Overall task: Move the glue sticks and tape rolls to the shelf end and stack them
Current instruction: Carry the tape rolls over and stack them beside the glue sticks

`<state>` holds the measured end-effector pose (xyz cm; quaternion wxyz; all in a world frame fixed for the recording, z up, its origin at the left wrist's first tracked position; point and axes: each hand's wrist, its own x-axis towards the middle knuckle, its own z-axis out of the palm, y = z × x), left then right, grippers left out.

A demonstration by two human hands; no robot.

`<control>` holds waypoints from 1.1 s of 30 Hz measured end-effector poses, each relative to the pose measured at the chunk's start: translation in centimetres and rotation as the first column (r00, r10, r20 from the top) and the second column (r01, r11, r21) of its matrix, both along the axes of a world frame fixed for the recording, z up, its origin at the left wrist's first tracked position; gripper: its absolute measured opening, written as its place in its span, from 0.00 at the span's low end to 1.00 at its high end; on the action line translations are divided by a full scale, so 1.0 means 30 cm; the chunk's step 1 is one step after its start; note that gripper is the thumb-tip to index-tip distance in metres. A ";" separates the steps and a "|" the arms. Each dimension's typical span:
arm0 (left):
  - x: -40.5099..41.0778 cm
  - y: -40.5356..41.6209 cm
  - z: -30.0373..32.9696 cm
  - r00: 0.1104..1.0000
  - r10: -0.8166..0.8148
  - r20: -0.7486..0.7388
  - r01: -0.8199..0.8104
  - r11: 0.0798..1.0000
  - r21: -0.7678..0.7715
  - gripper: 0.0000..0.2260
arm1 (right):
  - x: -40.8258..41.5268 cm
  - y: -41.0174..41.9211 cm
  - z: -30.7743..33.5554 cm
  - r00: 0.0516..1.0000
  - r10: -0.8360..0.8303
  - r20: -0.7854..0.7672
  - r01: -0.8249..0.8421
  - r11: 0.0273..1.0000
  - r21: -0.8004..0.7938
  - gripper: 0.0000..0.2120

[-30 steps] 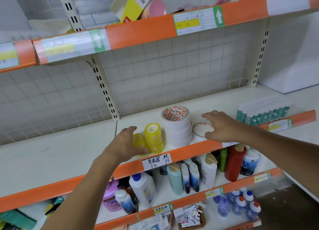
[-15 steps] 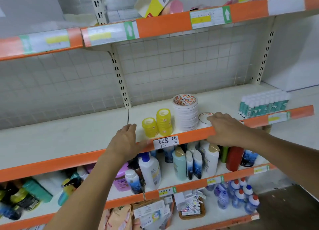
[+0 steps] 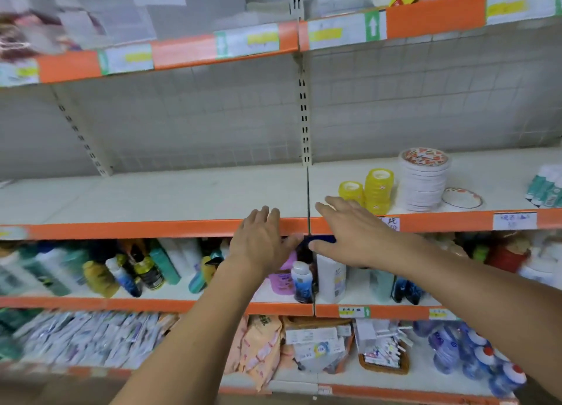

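On the middle shelf (image 3: 182,197), right of the upright, stand two stacks of yellow tape rolls (image 3: 369,191), the right-hand stack taller, just beside a tall stack of white tape rolls (image 3: 424,184); one flat white roll (image 3: 462,197) lies next to it. Glue sticks (image 3: 546,188) sit at the far right edge. Both hands hover at the orange shelf lip, left hand (image 3: 261,243) and right hand (image 3: 355,234), fingers loose, holding nothing. Below, bottles (image 3: 146,267) crowd a shelf, and a wicker basket (image 3: 384,365) holds small packets.

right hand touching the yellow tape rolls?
Cannot tell. In the head view the right hand has its fingers overlapping the base of the yellow tape rolls, with no plain gap or contact.
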<state>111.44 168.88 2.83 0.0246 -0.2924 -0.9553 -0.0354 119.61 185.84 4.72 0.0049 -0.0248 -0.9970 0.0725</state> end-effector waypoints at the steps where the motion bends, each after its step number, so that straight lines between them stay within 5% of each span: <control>1: -0.015 -0.039 0.006 1.000 0.021 -0.005 -0.021 1.000 -0.004 0.37 | -0.028 -0.042 0.008 1.000 0.023 -0.014 -0.023 1.000 -0.005 0.40; 27: -0.741 -1.064 -0.038 0.838 0.545 0.023 -0.546 0.837 0.036 0.27 | -1.119 -1.086 -0.075 0.877 0.479 -0.022 -0.477 0.868 -0.139 0.34; 33: -0.900 -1.321 -0.093 0.782 0.622 0.020 -0.623 0.781 0.046 0.31 | -1.341 -1.329 -0.131 0.854 0.521 -0.020 -0.518 0.844 -0.140 0.35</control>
